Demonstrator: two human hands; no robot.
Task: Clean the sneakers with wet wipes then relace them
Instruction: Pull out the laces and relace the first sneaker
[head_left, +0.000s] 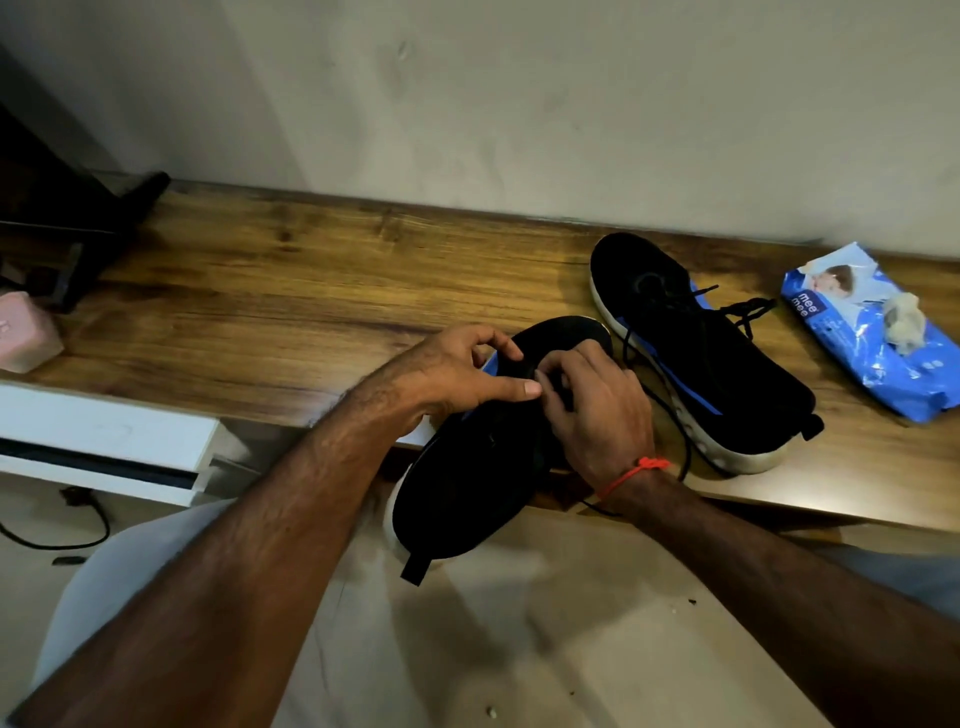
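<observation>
A black sneaker with a white sole lies half over the front edge of the wooden table, heel hanging off. My left hand and my right hand meet over its lacing area, fingers curled and pinching a black lace that trails off to the right. A second black sneaker with blue trim lies on the table to the right, its laces loose. A blue pack of wet wipes sits at the far right with a crumpled used wipe on top.
A wall runs behind the table. Dark objects stand at the far left, with a pink block near them. A white unit and a black cable lie below the table's left side.
</observation>
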